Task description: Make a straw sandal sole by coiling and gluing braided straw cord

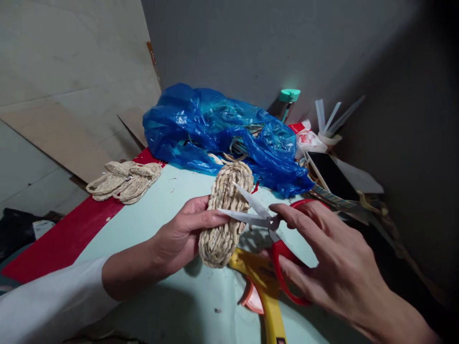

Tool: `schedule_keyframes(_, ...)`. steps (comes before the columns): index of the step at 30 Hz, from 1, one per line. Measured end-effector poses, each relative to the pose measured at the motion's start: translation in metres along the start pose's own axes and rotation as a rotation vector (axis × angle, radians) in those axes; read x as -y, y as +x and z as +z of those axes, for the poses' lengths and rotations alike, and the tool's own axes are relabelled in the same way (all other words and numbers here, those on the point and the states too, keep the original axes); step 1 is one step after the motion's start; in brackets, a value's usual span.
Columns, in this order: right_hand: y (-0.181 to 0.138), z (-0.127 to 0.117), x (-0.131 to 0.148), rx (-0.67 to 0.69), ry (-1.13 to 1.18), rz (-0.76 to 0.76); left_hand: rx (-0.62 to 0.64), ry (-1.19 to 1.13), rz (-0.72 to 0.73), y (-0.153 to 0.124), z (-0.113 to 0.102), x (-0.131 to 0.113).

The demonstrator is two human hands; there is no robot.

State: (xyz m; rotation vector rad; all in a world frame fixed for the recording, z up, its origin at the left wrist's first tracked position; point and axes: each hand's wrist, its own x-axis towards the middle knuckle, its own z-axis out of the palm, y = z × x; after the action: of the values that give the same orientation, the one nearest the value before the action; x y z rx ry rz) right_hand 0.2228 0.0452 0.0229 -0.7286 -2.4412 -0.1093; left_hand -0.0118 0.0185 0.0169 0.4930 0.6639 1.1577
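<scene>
My left hand [186, 234] grips the left side of an oval sole of braided straw [224, 234], holding it tilted above the table. Red-handled scissors [281, 258] are in my right hand [333, 253], fingers through the loops. Their blades are spread and lie over the face of the sole, the lower tip close to my left thumb. Below the scissors a yellow glue gun [260, 272] rests on the table, partly covered by the sole and my right hand.
A crumpled blue plastic bag [215, 124] with straw strands inside lies at the back. Woven straw slippers [125, 179] sit on the red strip [60, 239] at left. A dark-screened phone [332, 174] and a cup of clear sticks [330, 138] stand right. The pale green tabletop [143, 229] spreads beneath.
</scene>
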Motion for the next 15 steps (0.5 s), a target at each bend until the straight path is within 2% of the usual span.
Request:
schedule_keyframes(4, -0.009, 0.0, -0.004, -0.017, -0.043, -0.038, 0.121, 0.064, -0.003, 0.001, -0.001, 0.002)
schedule_keyframes(11, -0.015, 0.003, -0.006, -0.081, -0.174, -0.116, 0.113, 0.19, 0.02, 0.002, -0.006, 0.005)
schedule_keyframes(15, -0.019, 0.005, -0.007, -0.121, -0.17, -0.093, 0.086, 0.154, -0.003, 0.001, -0.006, 0.006)
